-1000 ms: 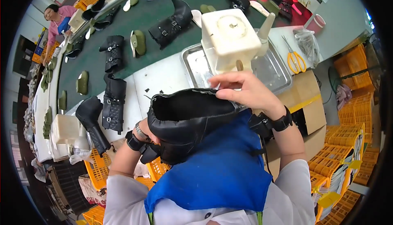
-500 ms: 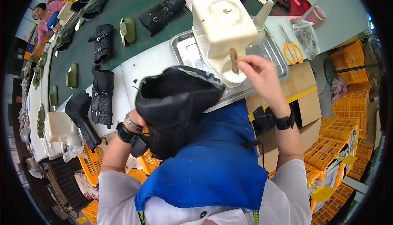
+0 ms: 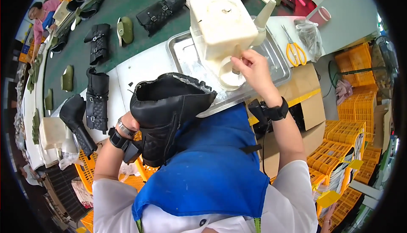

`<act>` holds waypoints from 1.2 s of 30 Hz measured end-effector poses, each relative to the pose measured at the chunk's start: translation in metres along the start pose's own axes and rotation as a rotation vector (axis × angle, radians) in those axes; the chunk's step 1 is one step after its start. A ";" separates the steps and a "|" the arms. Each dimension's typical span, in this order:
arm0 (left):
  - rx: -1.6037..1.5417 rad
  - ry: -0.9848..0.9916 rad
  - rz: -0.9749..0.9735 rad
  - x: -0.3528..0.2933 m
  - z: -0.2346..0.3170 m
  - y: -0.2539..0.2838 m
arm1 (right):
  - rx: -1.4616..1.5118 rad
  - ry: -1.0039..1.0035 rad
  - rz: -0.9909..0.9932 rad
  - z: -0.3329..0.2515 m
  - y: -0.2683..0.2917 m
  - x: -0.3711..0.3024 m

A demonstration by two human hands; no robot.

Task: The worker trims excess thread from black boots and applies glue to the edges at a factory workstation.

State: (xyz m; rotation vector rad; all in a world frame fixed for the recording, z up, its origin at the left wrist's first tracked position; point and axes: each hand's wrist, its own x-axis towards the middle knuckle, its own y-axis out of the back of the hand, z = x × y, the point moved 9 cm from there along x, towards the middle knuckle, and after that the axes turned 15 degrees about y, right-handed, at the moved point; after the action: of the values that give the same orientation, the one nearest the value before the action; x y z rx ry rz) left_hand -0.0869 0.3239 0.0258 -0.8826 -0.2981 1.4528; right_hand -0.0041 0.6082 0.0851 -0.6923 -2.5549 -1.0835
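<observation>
My left hand (image 3: 129, 123) is closed on a black leather boot (image 3: 161, 110), unsoled, with its ragged lower edge turned up and gaping. Quilting and a side seam show on its shaft, which hangs down over my lap. My right hand (image 3: 253, 68) pinches the short handle of a brush (image 3: 238, 51) above the round cup of a white plastic container (image 3: 224, 23). The brush's lower end is hidden in the cup. White material coats the cup's inside (image 3: 232, 79). The container stands in a shallow metal tray (image 3: 277, 59).
Orange-handled scissors (image 3: 295, 51) and a clear plastic bag (image 3: 309, 38) lie right of the tray. Several black boots (image 3: 98, 99) and olive shoe lasts (image 3: 125, 30) rest on the green belt (image 3: 114, 4) and white ledge. Yellow crates (image 3: 337, 148) stand at right; a co-worker (image 3: 44, 15) is far left.
My left hand has turned the boot, showing more of its side seam and quilting. My right hand has brought the brush slightly lower and closer to the container. The whole view has shifted a little.
</observation>
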 end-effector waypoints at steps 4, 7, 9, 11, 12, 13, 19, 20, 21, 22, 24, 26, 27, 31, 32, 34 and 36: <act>0.122 0.030 0.128 -0.005 -0.004 -0.005 | 0.140 -0.044 0.140 -0.001 0.018 -0.004; 0.025 0.051 0.061 0.001 -0.009 -0.008 | 0.123 0.028 0.183 0.010 0.037 -0.019; 0.030 0.019 0.015 0.013 0.001 -0.017 | 0.291 -0.192 0.155 0.024 0.036 -0.036; -0.059 -0.021 -0.019 0.018 0.004 -0.026 | 0.310 -0.222 0.231 0.034 0.037 -0.046; -0.039 -0.037 -0.040 0.019 0.007 -0.029 | 0.279 -0.248 0.210 0.032 0.038 -0.049; -0.021 -0.069 -0.031 0.020 0.009 -0.029 | 0.245 -0.277 0.193 0.033 0.040 -0.051; 0.011 -0.103 -0.008 0.012 0.016 -0.026 | 0.154 -0.220 0.206 0.035 0.058 -0.050; 0.011 -0.118 -0.010 0.012 0.018 -0.026 | 0.094 -0.179 0.205 0.035 0.064 -0.050; 0.008 -0.107 -0.018 0.010 0.018 -0.026 | 0.114 -0.171 0.186 0.035 0.065 -0.049; 0.000 -0.090 -0.004 0.010 0.019 -0.023 | 0.101 -0.194 0.199 0.035 0.069 -0.051; 0.009 -0.064 0.017 0.008 0.014 -0.017 | 0.191 -0.292 0.254 0.042 0.076 -0.052; 0.057 -0.070 0.008 0.010 0.017 -0.020 | 0.318 -0.252 0.306 0.048 0.080 -0.046; 0.052 -0.048 -0.021 0.011 0.016 -0.025 | 0.434 -0.302 0.329 0.044 0.077 -0.043; 0.081 -0.011 -0.009 0.019 0.012 -0.024 | 0.842 -0.395 0.316 0.006 0.048 -0.024; 0.097 0.003 -0.001 0.023 0.010 -0.025 | 0.928 -0.348 0.289 -0.006 0.042 -0.020; 0.125 0.017 -0.025 0.027 0.016 -0.036 | 1.006 -0.305 0.272 -0.021 0.035 -0.016; 0.134 0.054 -0.032 0.031 0.012 -0.041 | 0.788 -0.072 0.131 -0.046 0.036 -0.005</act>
State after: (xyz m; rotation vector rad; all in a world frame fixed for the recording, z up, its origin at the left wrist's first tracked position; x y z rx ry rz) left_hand -0.0605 0.3618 0.0510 -0.8030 -0.1719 1.4001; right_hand 0.0220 0.5945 0.1359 -0.6562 -2.6294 0.0311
